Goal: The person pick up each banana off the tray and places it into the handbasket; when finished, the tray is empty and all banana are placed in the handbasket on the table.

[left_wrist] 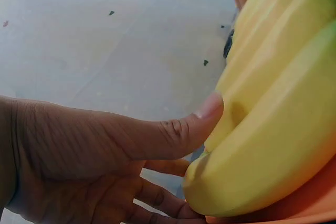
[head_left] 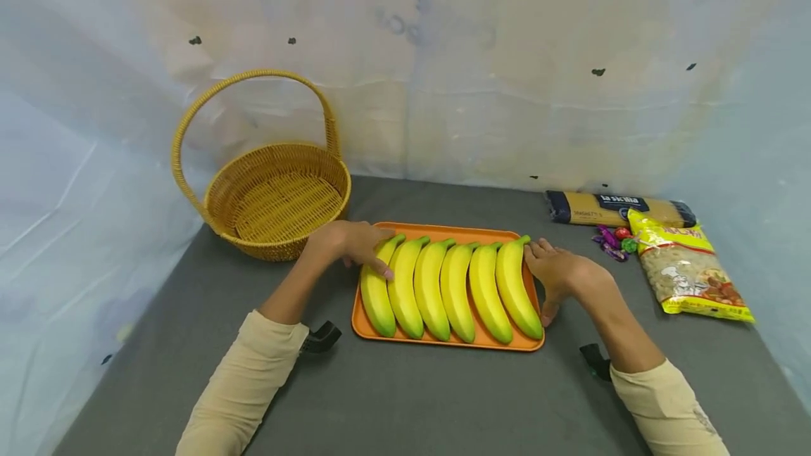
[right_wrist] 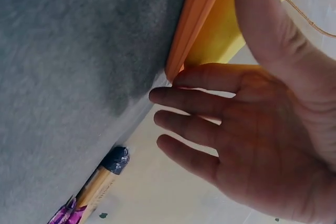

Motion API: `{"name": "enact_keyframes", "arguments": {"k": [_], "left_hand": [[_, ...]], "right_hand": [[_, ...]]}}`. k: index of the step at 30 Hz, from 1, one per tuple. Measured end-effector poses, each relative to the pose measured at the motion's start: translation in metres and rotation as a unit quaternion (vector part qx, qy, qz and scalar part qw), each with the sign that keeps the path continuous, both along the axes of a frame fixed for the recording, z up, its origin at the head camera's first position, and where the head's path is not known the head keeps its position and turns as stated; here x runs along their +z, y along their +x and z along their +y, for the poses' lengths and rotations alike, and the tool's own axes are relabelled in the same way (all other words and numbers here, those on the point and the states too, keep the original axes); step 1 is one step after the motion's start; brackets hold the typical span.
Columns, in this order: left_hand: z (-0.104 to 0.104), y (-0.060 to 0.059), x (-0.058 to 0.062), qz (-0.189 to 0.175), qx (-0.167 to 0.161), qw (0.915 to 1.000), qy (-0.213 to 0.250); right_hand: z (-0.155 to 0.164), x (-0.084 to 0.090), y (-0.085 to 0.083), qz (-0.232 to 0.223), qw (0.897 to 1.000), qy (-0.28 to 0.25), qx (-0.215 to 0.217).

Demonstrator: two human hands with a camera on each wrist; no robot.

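Observation:
Several yellow bananas (head_left: 427, 290) with green ends lie side by side across an orange tray (head_left: 437, 231). My left hand (head_left: 356, 243) is at the tray's left end, thumb extended over the leftmost bananas. In the left wrist view, that thumb and the fingers (left_wrist: 163, 198) spread around the tip of the nearest banana (left_wrist: 273, 140), with the fingers low by the tray's rim. At the right end, my right hand (head_left: 560, 273) touches the tray beside the last banana. The right wrist view shows its fingers (right_wrist: 194, 103) held straight near the tray's corner (right_wrist: 191, 30).
A wicker basket (head_left: 279, 252) with a tall handle stands at the back left. A spaghetti pack (head_left: 595, 210), several wrapped candies (head_left: 611, 239) and a yellow-edged clear bag (head_left: 693, 269) lie at the right. A pale sheet (head_left: 443, 90) hangs behind the grey table (head_left: 418, 400).

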State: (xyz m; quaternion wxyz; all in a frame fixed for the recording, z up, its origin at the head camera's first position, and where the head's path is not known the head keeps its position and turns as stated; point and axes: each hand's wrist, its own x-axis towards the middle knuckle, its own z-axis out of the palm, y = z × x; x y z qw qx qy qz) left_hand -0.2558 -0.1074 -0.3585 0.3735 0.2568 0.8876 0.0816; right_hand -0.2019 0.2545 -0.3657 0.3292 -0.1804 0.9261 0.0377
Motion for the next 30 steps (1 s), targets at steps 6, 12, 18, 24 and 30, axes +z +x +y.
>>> {"name": "enact_keyframes", "arguments": {"k": [6, 12, 18, 24, 30], "left_hand": [[0.004, 0.002, -0.005, 0.036, -0.012, 0.9990, -0.023], [-0.002, 0.003, -0.004, 0.046, 0.002, 0.9979, -0.045], [-0.010, 0.002, -0.001, 0.019, 0.010, 0.9991, 0.036], [-0.016, -0.002, 0.002, -0.020, -0.043, 0.9767, 0.209], [-0.019, -0.008, 0.005, -0.034, -0.060, 0.9545, 0.290]], "right_hand": [[-0.001, -0.007, 0.000, 0.018, 1.000, 0.002, -0.006], [-0.004, -0.009, -0.002, 0.018, 1.000, -0.009, -0.002], [-0.003, -0.012, -0.001, 0.009, 1.000, -0.012, 0.009], [-0.003, -0.012, 0.001, 0.016, 1.000, -0.010, 0.015], [-0.001, -0.014, -0.003, 0.012, 1.000, -0.004, 0.011]]}}
